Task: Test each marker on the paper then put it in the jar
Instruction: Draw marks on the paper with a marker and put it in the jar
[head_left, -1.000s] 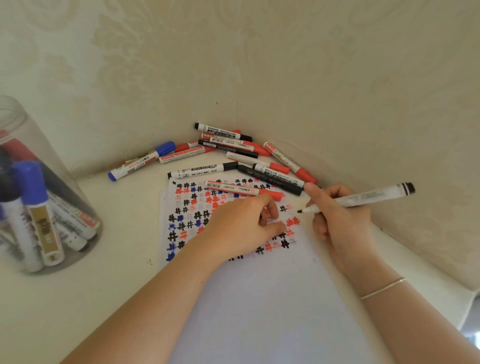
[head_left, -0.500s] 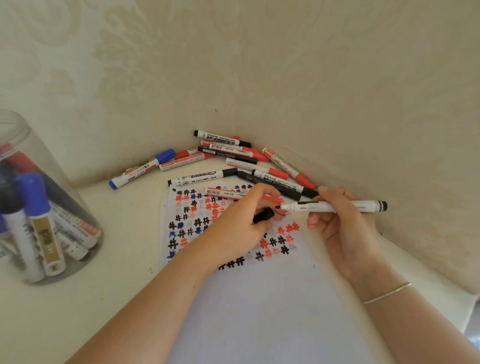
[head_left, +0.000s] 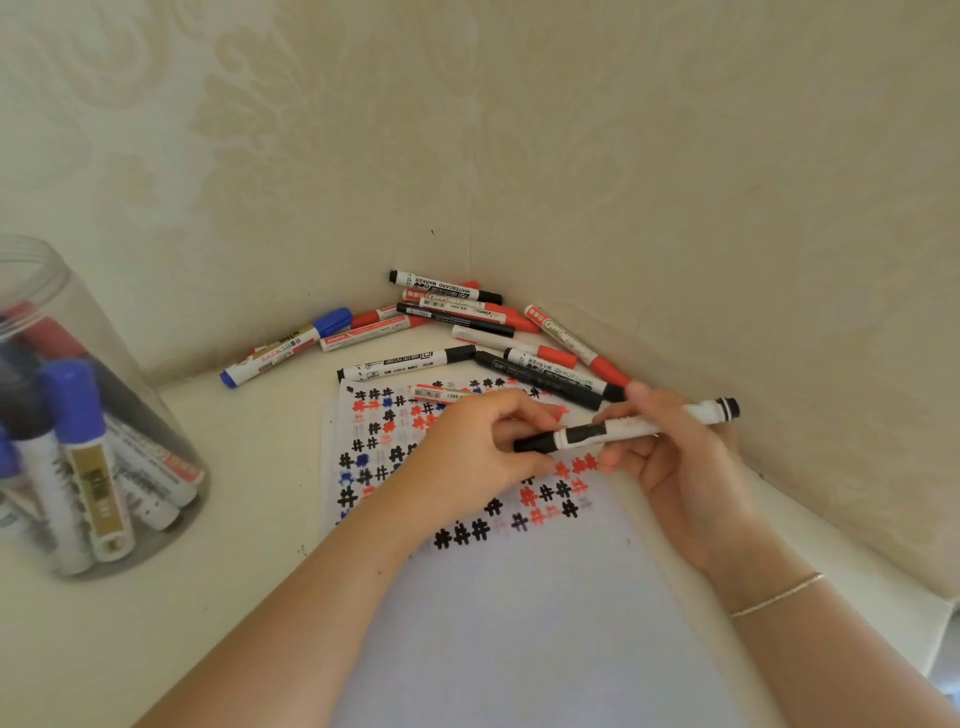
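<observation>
Right now I see both hands meeting over the white sheet of paper (head_left: 519, 623) covered with black, red and blue hash marks. My right hand (head_left: 685, 467) has its fingers curled around the barrel of a white whiteboard marker with black cap (head_left: 623, 428), held off the sheet. Its long axis runs nearly level across the view, tilted slightly, with the capped end pointing left and a little down and the black tail end up to the right, near the wall. My left hand (head_left: 483, 452) pinches that black cap between thumb and fingers. Behind the hands, a loose pile of red, black and blue markers (head_left: 467, 327) lies in the corner of the cream tabletop (head_left: 234, 597). Well apart on the left stands a clear plastic jar (head_left: 78, 441) with several markers inside.
</observation>
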